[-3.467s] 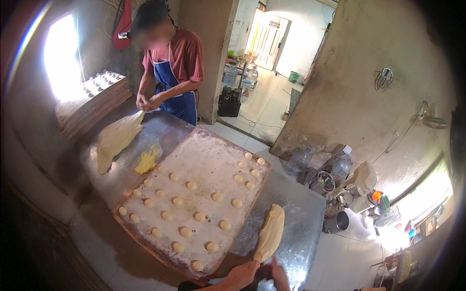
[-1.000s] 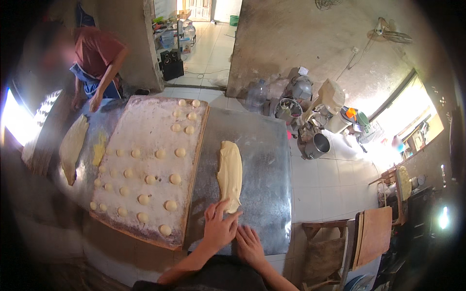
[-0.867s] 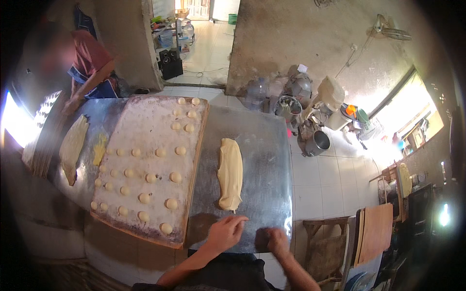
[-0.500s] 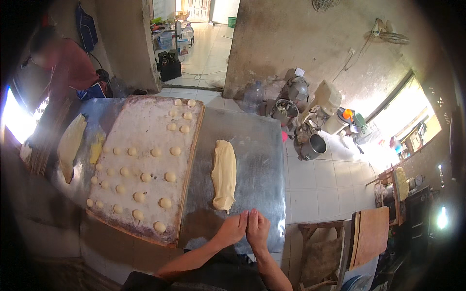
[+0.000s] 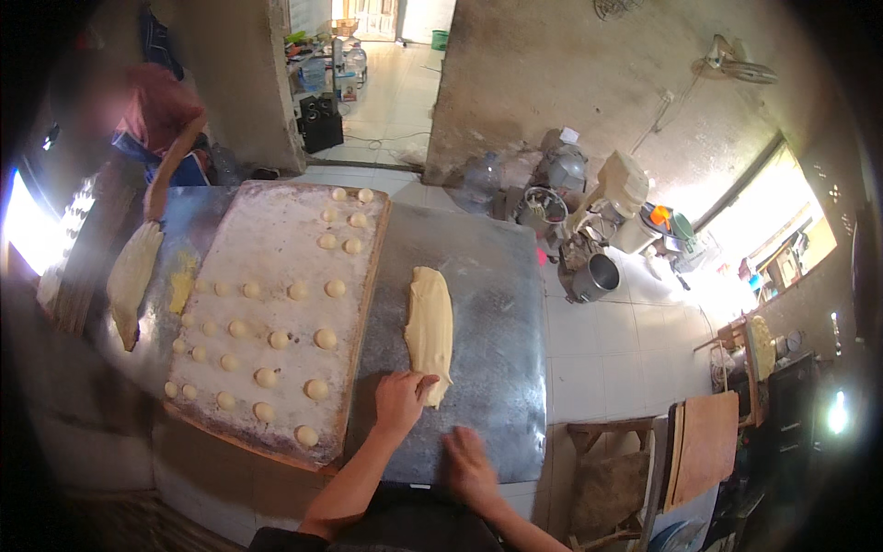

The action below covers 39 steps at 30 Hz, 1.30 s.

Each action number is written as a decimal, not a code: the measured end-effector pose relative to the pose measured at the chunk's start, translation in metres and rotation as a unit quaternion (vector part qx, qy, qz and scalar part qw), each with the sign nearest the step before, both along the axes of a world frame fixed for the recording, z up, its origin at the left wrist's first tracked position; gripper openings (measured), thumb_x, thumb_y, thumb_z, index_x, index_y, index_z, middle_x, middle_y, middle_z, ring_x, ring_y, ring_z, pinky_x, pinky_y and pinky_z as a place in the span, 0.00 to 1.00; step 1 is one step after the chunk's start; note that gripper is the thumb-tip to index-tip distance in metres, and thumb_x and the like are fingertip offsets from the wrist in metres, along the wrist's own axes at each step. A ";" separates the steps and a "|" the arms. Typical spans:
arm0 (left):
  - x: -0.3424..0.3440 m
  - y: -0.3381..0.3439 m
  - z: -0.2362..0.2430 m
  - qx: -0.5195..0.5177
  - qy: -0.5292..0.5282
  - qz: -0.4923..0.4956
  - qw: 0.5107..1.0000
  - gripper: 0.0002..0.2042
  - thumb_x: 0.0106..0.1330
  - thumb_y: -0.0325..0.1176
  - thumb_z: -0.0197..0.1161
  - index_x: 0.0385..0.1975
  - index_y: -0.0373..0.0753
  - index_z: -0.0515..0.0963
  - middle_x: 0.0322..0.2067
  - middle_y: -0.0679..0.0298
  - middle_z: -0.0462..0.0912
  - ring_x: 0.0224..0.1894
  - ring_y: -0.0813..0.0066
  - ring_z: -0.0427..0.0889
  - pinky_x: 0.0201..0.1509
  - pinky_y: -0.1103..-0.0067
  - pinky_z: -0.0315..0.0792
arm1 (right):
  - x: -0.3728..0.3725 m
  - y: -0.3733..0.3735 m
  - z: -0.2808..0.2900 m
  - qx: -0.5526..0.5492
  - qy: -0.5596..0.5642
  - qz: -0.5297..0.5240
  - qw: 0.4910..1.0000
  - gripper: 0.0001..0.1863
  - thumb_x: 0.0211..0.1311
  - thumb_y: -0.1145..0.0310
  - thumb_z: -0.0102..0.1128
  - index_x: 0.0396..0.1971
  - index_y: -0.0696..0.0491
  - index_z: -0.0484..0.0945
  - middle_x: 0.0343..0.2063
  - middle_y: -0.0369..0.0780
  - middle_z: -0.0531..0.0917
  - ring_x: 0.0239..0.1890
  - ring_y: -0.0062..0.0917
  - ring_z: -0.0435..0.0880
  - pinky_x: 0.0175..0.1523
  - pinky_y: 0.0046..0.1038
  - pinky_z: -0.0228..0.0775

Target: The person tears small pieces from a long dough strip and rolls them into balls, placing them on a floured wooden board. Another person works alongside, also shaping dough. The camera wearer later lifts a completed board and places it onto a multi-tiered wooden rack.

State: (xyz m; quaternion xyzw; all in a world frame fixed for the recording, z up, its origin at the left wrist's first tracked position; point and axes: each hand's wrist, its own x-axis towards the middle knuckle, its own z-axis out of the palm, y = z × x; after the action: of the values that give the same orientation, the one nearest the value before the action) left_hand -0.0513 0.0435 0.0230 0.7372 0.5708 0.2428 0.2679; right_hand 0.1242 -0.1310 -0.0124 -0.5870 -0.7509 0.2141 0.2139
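Observation:
A long pale slab of dough (image 5: 430, 324) lies on the metal table top (image 5: 497, 285). My left hand (image 5: 399, 402) rests on the table with its fingers at the near end of the dough. My right hand (image 5: 469, 462) lies flat on the metal near the front edge, holding nothing. To the left stands a floured wooden board (image 5: 276, 239) with several small dough balls (image 5: 325, 338) on it.
A person in a red shirt and blue apron (image 5: 161, 124) works at the far left end, by another long dough piece (image 5: 131, 279). Pots and a metal bucket (image 5: 591, 278) crowd the tiled floor to the right. A wooden stool (image 5: 609, 465) and a board (image 5: 704, 448) stand near right.
My hands were together at the table's front edge half a second ago. The left hand has since reached forward to the dough's near end, and the right has slid right and back.

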 end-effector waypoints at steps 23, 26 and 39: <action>-0.038 -0.070 0.048 -0.019 -0.256 0.043 0.965 0.09 0.76 0.35 0.62 0.43 0.38 0.86 0.34 0.57 0.88 0.30 0.65 0.87 0.35 0.73 0.80 | 0.010 0.126 0.017 0.066 -0.149 -0.205 0.965 0.31 0.72 0.61 0.54 0.69 0.63 0.68 0.69 0.60 0.70 0.74 0.59 0.62 0.77 0.57 0.49; -0.034 -0.067 0.053 0.003 -0.275 0.040 0.961 0.09 0.76 0.34 0.62 0.43 0.38 0.86 0.34 0.57 0.88 0.29 0.65 0.87 0.35 0.73 0.80 | -0.018 0.108 0.027 -0.005 -0.091 -0.056 0.994 0.28 0.73 0.64 0.53 0.68 0.63 0.70 0.69 0.59 0.70 0.75 0.56 0.62 0.78 0.55 0.49; -0.030 -0.046 0.044 -0.039 0.028 0.061 0.997 0.20 0.75 0.46 0.61 0.58 0.39 0.75 0.36 0.51 0.87 0.34 0.55 0.89 0.34 0.60 0.81 | 0.020 0.076 0.082 -0.120 -0.069 -0.346 0.928 0.27 0.69 0.53 0.62 0.62 0.50 0.77 0.42 0.52 0.89 0.46 0.49 0.89 0.55 0.50 0.76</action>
State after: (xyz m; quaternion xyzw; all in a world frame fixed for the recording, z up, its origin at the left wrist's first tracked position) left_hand -0.0811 -0.0030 0.0667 0.6966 0.6310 0.2150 0.2652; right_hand 0.1439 -0.0549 0.0694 -0.8448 -0.4829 0.1748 0.1504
